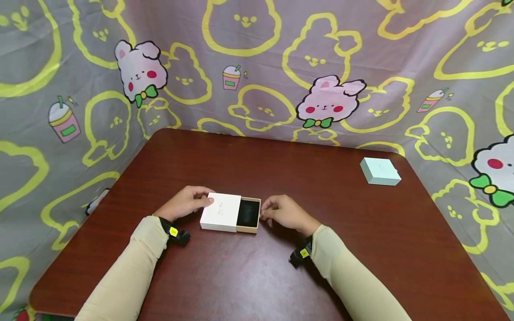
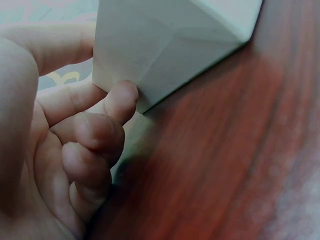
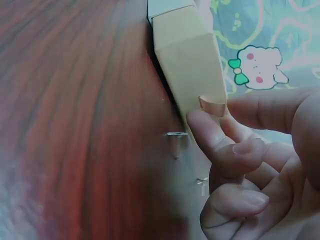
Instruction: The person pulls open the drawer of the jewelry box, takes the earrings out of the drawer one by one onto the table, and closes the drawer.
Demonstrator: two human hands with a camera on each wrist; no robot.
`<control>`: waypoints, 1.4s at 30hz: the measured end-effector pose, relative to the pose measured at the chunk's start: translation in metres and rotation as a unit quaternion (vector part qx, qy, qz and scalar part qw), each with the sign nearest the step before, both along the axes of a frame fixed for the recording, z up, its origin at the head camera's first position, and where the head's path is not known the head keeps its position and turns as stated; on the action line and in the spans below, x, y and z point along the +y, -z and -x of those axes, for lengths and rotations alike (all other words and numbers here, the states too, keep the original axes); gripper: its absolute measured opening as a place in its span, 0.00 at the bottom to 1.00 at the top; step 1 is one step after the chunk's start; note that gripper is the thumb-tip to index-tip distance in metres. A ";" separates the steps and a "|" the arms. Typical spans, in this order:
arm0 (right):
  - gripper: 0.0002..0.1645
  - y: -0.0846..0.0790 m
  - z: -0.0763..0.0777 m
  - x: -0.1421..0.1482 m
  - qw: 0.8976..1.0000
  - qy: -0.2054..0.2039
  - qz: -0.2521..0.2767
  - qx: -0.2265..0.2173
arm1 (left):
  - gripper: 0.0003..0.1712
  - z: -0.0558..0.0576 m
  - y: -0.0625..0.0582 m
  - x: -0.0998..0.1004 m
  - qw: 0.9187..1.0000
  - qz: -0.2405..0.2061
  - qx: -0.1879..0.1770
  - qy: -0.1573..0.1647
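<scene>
A white slide-out gift box (image 1: 220, 213) with small gold lettering lies on the table, its tan drawer (image 1: 246, 230) partly out to the right. Black padding (image 1: 248, 213) fills the part of the drawer that shows. My left hand (image 1: 186, 203) grips the left end of the white sleeve, thumb on top and fingertips against its side (image 2: 150, 55). At the drawer's right end, my right hand (image 1: 287, 213) pinches a small tan pull tab (image 3: 212, 106) between thumb and forefinger. Its other fingers are curled.
A pale mint box (image 1: 381, 171) sits at the table's far right corner. Small shiny bits (image 3: 177, 135) show by my right fingers; their kind I cannot tell. Patterned cloth (image 1: 257, 67) hangs behind the brown table (image 1: 257, 160).
</scene>
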State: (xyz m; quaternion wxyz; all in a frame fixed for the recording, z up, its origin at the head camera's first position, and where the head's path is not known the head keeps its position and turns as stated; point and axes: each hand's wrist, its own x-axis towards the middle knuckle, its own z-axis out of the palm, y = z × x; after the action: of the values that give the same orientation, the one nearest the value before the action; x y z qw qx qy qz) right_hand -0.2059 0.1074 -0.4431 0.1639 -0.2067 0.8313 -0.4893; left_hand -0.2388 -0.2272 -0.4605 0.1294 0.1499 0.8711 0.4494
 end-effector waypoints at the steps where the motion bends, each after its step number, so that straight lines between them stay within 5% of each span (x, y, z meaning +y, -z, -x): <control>1: 0.03 0.001 0.000 0.000 1.000 -0.002 0.009 -0.010 | 0.22 0.000 0.000 0.000 1.000 0.000 -0.001 0.000; 7: 0.05 0.005 0.000 -0.002 0.999 -0.004 0.034 -0.040 | 0.21 -0.002 -0.003 0.001 1.000 0.004 0.001 0.001; 19: 0.02 0.017 0.004 -0.001 0.999 -0.003 0.042 -0.007 | 0.22 0.000 -0.006 -0.002 1.000 0.004 0.013 0.005; 35: 0.02 0.028 -0.003 0.001 0.999 -0.012 0.047 -0.023 | 0.22 -0.011 0.002 0.001 1.000 -0.002 -0.018 -0.009; 42: 0.02 0.025 0.000 0.000 0.998 -0.012 0.061 -0.018 | 0.21 -0.006 -0.001 -0.001 1.000 -0.003 0.001 -0.005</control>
State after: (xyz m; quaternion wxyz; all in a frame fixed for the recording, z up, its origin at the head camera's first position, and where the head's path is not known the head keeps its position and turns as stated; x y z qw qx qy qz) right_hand -0.2060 0.1076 -0.4686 0.1718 -0.2171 0.7945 -0.5405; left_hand -0.2327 -0.2277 -0.4590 0.1259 0.1462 0.8705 0.4528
